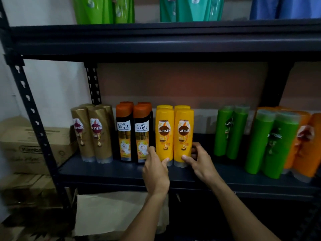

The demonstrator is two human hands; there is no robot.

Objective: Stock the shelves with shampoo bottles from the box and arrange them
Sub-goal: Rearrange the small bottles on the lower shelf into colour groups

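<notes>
Yellow plastic Sunsilk shampoo bottles (183,136) stand upright in a tight block, two in front and two behind, on the dark metal shelf (112,169), just right of the black orange-capped Safi Shayla bottles (132,134). The left grip (156,171) curls round the lower left side of the front-left yellow bottle, thumb on its face. The right grip (201,164) clasps the front-right one low down, thumb in front. Green bottles (229,133) stand well apart to the right.
</notes>
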